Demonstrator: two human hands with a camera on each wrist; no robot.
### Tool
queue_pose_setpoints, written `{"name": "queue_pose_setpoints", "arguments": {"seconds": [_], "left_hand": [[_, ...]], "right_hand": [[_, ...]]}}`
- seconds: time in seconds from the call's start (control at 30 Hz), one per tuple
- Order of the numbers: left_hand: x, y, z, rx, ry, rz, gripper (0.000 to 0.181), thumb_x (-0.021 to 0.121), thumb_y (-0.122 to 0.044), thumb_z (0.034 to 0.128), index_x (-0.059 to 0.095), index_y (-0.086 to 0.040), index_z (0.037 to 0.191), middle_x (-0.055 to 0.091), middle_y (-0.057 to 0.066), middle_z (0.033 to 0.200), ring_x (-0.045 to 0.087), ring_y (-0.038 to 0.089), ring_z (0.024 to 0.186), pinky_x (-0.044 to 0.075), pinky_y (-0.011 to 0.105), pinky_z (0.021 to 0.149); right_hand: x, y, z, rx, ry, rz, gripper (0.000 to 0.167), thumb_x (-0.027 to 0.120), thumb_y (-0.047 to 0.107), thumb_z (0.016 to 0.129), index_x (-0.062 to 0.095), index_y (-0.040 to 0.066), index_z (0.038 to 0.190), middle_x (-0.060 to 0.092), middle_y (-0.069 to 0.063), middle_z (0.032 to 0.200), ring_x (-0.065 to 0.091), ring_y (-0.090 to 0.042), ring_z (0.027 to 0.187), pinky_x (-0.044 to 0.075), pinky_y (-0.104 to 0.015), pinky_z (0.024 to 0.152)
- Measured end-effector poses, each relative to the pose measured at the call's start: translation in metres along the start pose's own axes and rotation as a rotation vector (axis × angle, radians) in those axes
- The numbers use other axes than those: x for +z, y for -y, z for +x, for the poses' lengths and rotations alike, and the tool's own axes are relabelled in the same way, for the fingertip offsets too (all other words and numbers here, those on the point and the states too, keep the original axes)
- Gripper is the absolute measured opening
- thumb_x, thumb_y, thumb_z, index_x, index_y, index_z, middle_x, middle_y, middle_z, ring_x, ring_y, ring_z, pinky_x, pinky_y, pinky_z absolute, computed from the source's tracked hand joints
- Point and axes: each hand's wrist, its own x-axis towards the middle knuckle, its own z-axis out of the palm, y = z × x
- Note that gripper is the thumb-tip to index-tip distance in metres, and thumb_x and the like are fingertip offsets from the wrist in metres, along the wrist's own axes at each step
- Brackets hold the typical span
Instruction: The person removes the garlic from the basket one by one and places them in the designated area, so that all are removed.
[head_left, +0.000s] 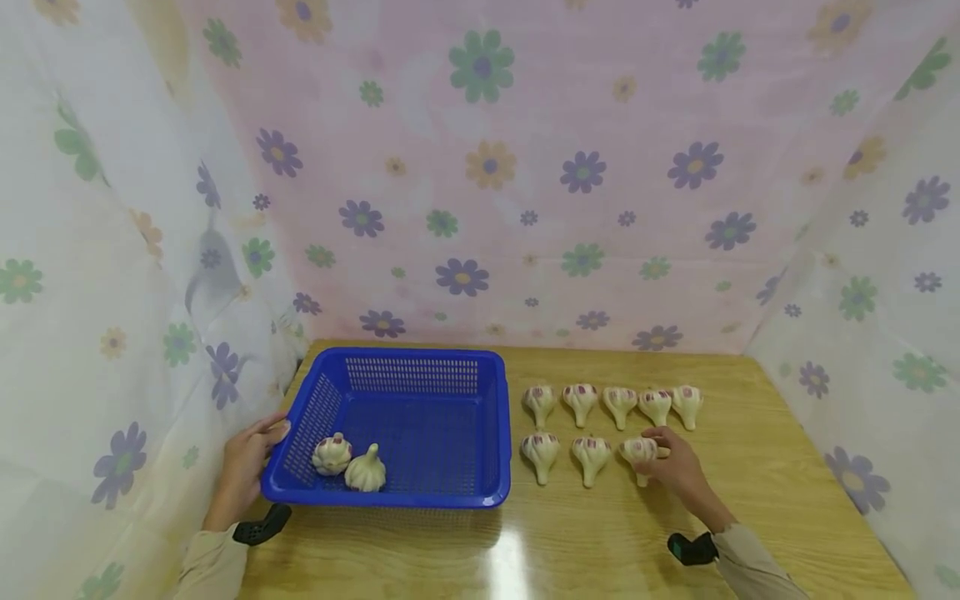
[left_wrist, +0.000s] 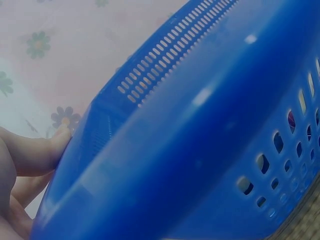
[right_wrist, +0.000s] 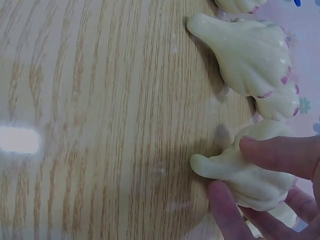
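Note:
A blue plastic basket (head_left: 420,498) stands on the left of the table, with two garlic bulbs, one (head_left: 332,455) beside the other (head_left: 366,471), in its near left corner. My left hand (head_left: 246,462) grips the basket's left rim (left_wrist: 115,165), thumb at the edge and the other fingers partly hidden behind it. On the right, my right hand (head_left: 678,462) holds a garlic bulb (right_wrist: 260,175) between thumb and fingers, at the right end of the nearer row. That bulb's stem points toward the near side.
Several garlic bulbs (head_left: 580,403) form a back row right of the basket. Two more, one (head_left: 542,454) left of the other (head_left: 591,457), lie in the front row. Flowered cloth (head_left: 480,208) walls the wooden table (head_left: 780,500) at the back and both sides.

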Motion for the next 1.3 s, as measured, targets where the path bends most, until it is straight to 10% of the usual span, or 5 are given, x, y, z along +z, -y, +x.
{"name": "queue_pose_setpoints", "arguments": {"seconds": [1.3], "left_hand": [[0.0,-0.005,-0.005,-0.024,-0.011,0.004,0.038,0.063,-0.02,0.092,0.058,-0.015,0.129,0.064,-0.011,0.085,0.061,0.01,0.081,0.053,0.028,0.07]], "right_hand": [[-0.014,0.028,-0.002,-0.062,0.035,-0.21,0.063,0.074,0.02,0.083,0.043,-0.001,0.134,0.038,-0.032,0.133,0.044,-0.047,0.108,0.049,-0.047,0.072]]}}
